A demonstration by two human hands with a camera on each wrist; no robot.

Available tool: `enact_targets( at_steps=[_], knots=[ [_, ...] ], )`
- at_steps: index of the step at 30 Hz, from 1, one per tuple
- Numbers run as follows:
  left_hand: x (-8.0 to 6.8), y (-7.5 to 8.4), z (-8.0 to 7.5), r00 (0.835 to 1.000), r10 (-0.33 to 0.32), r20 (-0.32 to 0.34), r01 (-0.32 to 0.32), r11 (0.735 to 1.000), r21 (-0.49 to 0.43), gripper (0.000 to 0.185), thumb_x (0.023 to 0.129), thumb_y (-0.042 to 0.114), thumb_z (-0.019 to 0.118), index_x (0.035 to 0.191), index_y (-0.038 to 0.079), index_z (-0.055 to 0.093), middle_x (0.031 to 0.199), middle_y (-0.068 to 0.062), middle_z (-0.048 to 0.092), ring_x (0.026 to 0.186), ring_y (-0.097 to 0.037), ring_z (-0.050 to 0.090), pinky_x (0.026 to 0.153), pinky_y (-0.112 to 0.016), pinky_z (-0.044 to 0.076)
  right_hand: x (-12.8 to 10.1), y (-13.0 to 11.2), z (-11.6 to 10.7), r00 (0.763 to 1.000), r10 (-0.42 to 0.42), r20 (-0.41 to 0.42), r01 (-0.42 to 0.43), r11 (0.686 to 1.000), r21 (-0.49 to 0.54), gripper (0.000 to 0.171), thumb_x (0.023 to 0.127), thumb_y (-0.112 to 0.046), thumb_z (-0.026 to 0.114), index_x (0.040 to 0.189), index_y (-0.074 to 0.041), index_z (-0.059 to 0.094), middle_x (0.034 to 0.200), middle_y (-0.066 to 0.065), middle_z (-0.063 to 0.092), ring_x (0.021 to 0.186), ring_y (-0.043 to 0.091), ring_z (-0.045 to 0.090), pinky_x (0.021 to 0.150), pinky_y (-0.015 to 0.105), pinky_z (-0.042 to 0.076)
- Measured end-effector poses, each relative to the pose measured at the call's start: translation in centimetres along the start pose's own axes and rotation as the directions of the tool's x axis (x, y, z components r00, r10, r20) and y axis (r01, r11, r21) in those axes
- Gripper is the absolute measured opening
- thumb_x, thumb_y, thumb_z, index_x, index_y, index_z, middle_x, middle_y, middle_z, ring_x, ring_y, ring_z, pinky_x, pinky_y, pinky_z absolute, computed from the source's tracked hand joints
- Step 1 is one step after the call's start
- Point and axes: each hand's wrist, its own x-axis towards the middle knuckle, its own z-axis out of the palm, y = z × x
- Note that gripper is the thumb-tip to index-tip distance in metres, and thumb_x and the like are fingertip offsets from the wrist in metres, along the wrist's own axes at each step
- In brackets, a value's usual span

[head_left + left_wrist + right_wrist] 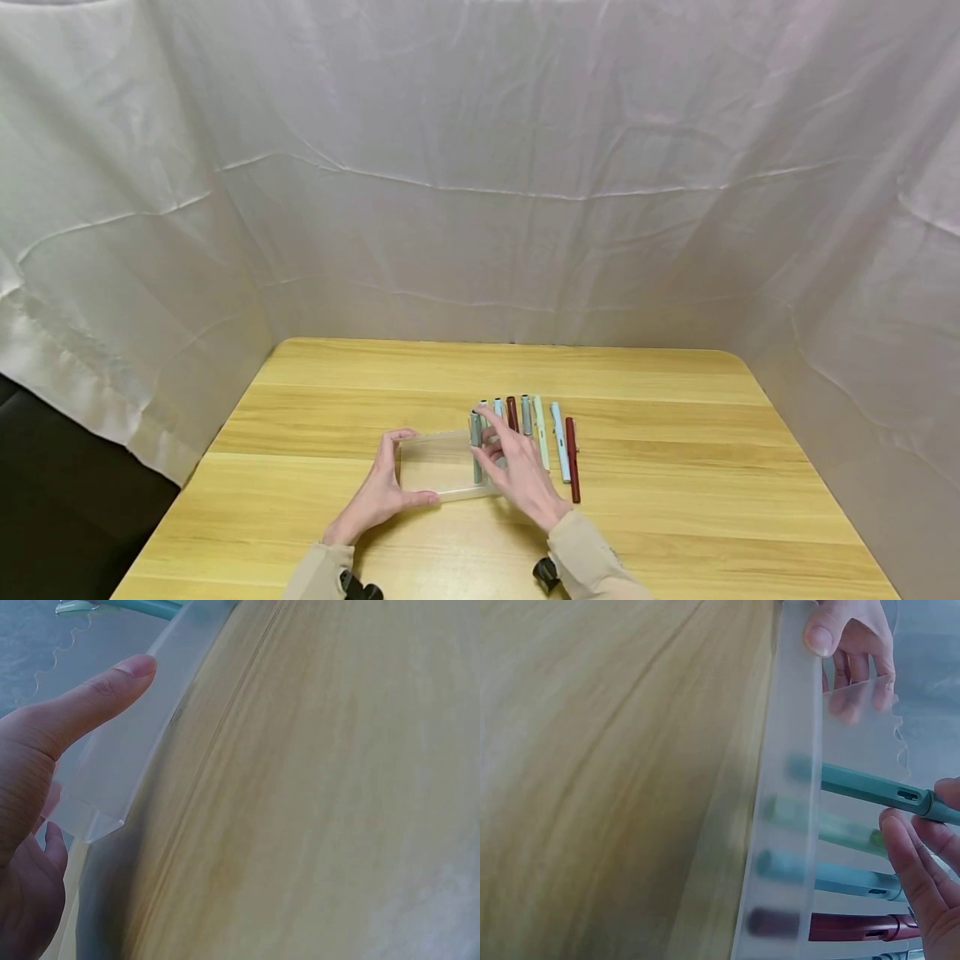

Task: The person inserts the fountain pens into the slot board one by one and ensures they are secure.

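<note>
My left hand (pixel 381 490) grips the left end of a frosted clear plastic tray (pixel 435 463), thumb on the near wall and fingers at the far edge. Inside the tray, my right hand (pixel 521 472) pinches a teal pen (pixel 866 784) near its clip end; the pen's other end shows blurred through the near wall. Beside it in the tray lie a light green pen (pixel 847 829), a light blue pen (pixel 855 877) and a dark red pen (pixel 851 927). Part of this row is hidden by my right hand in the head view.
Right of my right hand, a pale green pen (pixel 541 429), a light blue pen (pixel 559 442) and a dark red pen (pixel 573 458) lie side by side. A grey-blue pen (pixel 527 414) is partly covered. The wooden table (pixel 675 500) is bordered by pale curtains (pixel 510 233).
</note>
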Motion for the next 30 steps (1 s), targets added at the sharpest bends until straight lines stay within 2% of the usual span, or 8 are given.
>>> enact_targets(
  at_steps=[6,14,24,30],
  knots=[
    [-0.03,-0.03,0.03,1.0,0.01,0.002,-0.01,1.0,-0.001,0.104,0.06,0.026,0.098,0.139,0.008,0.033,0.147,-0.017,0.038,0.142,-0.039,0.036,0.122,-0.068,0.023,-0.08,0.02,0.17,0.999,-0.053,0.008,0.054,0.998,-0.039,0.065,0.089,-0.005,0.074,0.147,-0.012,0.046,0.091,0.007,0.072,0.068,0.01,0.066,0.062,0.013,0.056],
    [-0.04,-0.12,-0.01,1.0,0.023,0.0,-0.023,1.0,0.016,0.104,0.061,0.029,0.097,0.14,0.008,0.033,0.147,-0.018,0.038,0.141,-0.039,0.036,0.121,-0.069,0.024,-0.03,-0.08,0.26,0.999,-0.033,0.01,0.034,0.997,-0.065,0.061,0.09,-0.006,0.073,0.145,-0.012,0.048,0.09,0.006,0.073,0.065,0.007,0.064,0.059,0.011,0.055],
    [-0.1,-0.15,-0.08,1.0,0.022,-0.008,-0.022,0.999,0.025,0.1,0.062,0.028,0.097,0.139,0.008,0.035,0.147,-0.02,0.039,0.143,-0.044,0.034,0.121,-0.071,0.019,0.1,0.01,0.46,0.997,-0.072,-0.012,0.071,0.992,-0.107,0.062,0.089,-0.006,0.074,0.145,-0.011,0.049,0.09,0.007,0.074,0.061,0.002,0.059,0.055,0.008,0.051],
    [-0.11,-0.22,0.01,0.999,0.038,-0.013,-0.038,0.998,0.042,0.102,0.062,0.029,0.096,0.139,0.007,0.034,0.147,-0.02,0.039,0.142,-0.044,0.036,0.12,-0.071,0.022,0.34,-0.01,0.35,0.996,-0.089,-0.023,0.086,0.99,-0.107,0.062,0.086,-0.003,0.075,0.143,-0.006,0.051,0.093,0.007,0.071,0.061,-0.001,0.055,0.053,0.008,0.05]
  ],
)
